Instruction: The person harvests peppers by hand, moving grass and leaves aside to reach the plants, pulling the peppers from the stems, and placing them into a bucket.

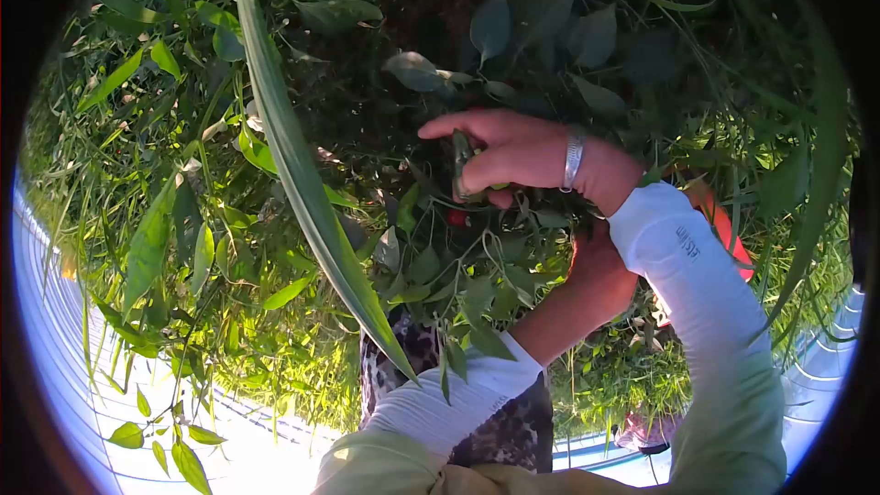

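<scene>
Pinch grip on right hand (518, 148): slim green piece (460, 163) between thumb and fingers, amid leaves (423, 266), near small red thing (456, 217). Left hand (600, 261) partly hidden by right wrist; can't tell its grip.

This place is looking like a growing plot, a field or garden. Leafy plants (477, 298) are standing thickly, and a small red fruit (456, 217) is showing among them. Grass (605, 394) is mixing in, and one long blade (291, 151) is crossing in front. Sunlight is falling strongly. Whether the pale ridged surface (46, 298) is forming a greenhouse, I cannot tell.
</scene>
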`<state>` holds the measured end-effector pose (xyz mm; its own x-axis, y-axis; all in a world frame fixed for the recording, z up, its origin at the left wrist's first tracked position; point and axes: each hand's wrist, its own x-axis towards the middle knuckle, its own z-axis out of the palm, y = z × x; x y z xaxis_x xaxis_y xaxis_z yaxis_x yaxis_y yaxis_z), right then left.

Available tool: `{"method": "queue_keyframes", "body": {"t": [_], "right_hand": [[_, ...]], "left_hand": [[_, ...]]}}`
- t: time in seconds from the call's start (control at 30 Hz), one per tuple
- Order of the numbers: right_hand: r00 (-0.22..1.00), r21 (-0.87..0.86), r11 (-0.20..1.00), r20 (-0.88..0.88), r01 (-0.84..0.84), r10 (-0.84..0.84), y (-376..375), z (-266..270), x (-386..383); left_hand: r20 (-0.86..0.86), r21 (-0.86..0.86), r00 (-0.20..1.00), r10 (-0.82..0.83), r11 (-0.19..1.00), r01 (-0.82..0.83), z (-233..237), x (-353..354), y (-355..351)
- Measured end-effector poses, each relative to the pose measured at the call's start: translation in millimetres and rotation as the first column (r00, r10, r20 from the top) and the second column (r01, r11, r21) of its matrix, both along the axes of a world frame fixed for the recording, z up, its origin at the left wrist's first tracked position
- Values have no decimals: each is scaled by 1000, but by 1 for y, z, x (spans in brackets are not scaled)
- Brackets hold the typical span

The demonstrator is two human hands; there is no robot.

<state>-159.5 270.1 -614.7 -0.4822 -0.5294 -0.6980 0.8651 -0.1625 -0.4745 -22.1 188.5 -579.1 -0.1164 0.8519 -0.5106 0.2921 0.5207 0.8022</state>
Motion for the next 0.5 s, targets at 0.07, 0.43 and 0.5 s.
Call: {"method": "queue_keyframes", "body": {"t": [0.07, 0.43, 0.5], "right_hand": [[994, 114, 988, 57, -99, 93, -34, -6, -26], [778, 40, 787, -127, -616, 615, -56, -63, -5], [913, -148, 901, -84, -408, 399, -40, -52, -5]], "left_hand": [[20, 22, 1000, 14, 1000, -14, 0, 5, -2], [113, 10, 990, 81, 997, -83, 4, 1, 2], [123, 0, 986, 114, 993, -115, 3, -1, 3]]}}
